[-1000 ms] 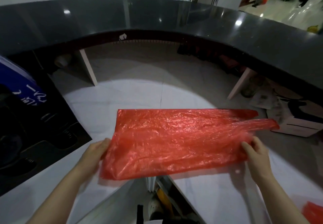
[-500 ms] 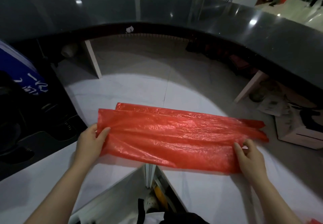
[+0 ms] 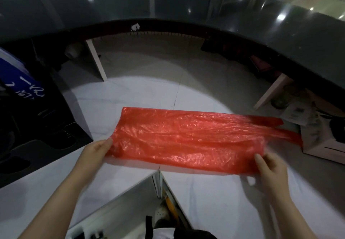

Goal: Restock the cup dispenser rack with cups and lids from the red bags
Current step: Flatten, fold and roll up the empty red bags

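- Head view: the red plastic bag [image 3: 186, 138] is flattened and stretched sideways above the white counter [image 3: 214, 201], folded lengthwise, with nothing visible inside it; its handles trail to the right.
- The left hand [image 3: 94, 152] pinches the bag's left edge, thumb on top.
- The right hand [image 3: 270, 166] grips the lower right edge, fingers curled under the film.
- A cardboard box [image 3: 324, 140] sits at the far right beneath the curved dark countertop [image 3: 280, 26].
- Compared with half a second ago, the bag looks wider front to back and its near edge sits lower toward the person.
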Motion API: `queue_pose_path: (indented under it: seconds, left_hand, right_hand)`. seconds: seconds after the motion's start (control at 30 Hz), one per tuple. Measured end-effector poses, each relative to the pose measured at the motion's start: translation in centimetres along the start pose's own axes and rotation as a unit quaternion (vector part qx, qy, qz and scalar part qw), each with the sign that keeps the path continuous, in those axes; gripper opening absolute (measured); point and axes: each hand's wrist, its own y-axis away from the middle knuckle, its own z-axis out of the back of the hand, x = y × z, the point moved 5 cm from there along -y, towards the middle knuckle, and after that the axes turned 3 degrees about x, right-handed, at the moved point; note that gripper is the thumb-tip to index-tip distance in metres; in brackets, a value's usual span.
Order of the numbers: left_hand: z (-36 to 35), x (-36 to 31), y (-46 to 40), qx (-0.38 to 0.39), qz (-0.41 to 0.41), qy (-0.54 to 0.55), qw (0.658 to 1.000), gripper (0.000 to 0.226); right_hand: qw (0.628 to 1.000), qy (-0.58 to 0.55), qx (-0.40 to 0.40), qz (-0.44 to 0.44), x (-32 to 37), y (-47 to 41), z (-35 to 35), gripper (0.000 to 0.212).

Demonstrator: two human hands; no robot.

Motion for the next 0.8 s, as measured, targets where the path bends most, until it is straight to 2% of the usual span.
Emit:
queue_pose_path:
  seconds: [0.07,0.13,0.27,0.43,0.6,0.7,0.8]
  left_hand:
    - [0.2,0.2,0.0,-0.044,0.016,0.007,0.999,0.036]
    - [0.0,0.8,-0.1,-0.064,0.011,-0.026,0.998,0.036]
    - [-0.7,1.7,-0.4,-0.09,0.022,-0.129,0.987,0.036]
    - [-1.4,1.1,-1.0,-0.143,0.032,-0.255,0.956,0.031]
    - [-1.7,1.1,-0.3,-0.175,0.02,-0.265,0.948,0.022]
    - [-1.8,0.7,-0.1,-0.158,0.026,-0.242,0.957,0.015]
    - [-2.6,-0.9,-0.2,-0.144,-0.042,-0.298,0.943,0.045]
  right_hand:
    - [1.0,-0.029,0.0,-0.003,0.0,0.4,0.0,0.024]
    - [1.0,-0.012,-0.015,-0.006,-0.1,0.2,0.0,0.021]
    - [0.993,0.104,-0.038,-0.026,-1.1,-0.7,-0.1,0.005]
    - [0.968,0.228,-0.079,-0.067,-2.1,-1.2,-0.1,0.015]
    - [0.973,0.182,-0.129,-0.061,-3.2,-1.0,0.4,0.019]
    - [0.976,0.155,-0.141,-0.053,-3.3,-1.1,0.7,0.015]
    - [0.976,0.16,-0.141,-0.044,-3.2,-1.0,0.6,0.014]
